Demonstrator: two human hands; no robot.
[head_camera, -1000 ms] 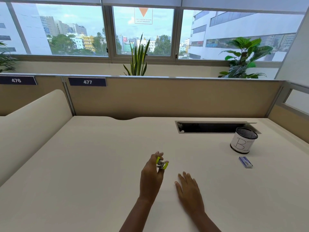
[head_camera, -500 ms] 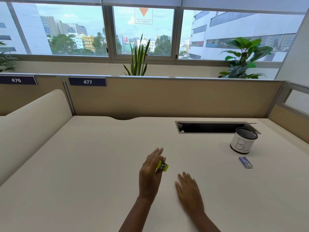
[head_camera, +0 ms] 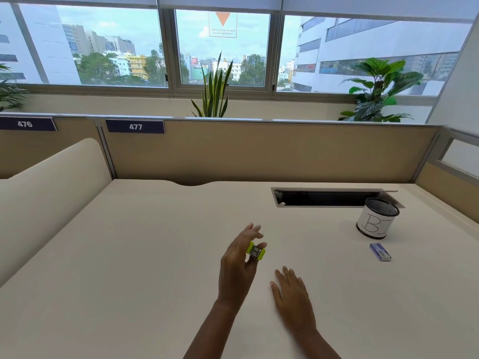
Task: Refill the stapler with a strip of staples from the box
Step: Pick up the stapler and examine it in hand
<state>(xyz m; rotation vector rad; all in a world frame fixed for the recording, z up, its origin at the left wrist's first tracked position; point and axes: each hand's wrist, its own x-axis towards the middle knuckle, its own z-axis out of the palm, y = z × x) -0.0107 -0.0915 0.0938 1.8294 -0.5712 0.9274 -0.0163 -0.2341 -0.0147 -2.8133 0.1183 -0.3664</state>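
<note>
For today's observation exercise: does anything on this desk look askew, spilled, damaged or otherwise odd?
Nothing stands out. The left hand holds the small green stapler, the right hand lies flat on the desk, and the blue staple box lies closed beside the upright mesh cup.

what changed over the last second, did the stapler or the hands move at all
The left hand has kept hold of the small yellow-green stapler and turned it in its fingers, so its metal side now faces the camera; the hand barely shifted. The right hand stayed flat on the desk. The blue staple box and the mesh cup have not moved.
</note>
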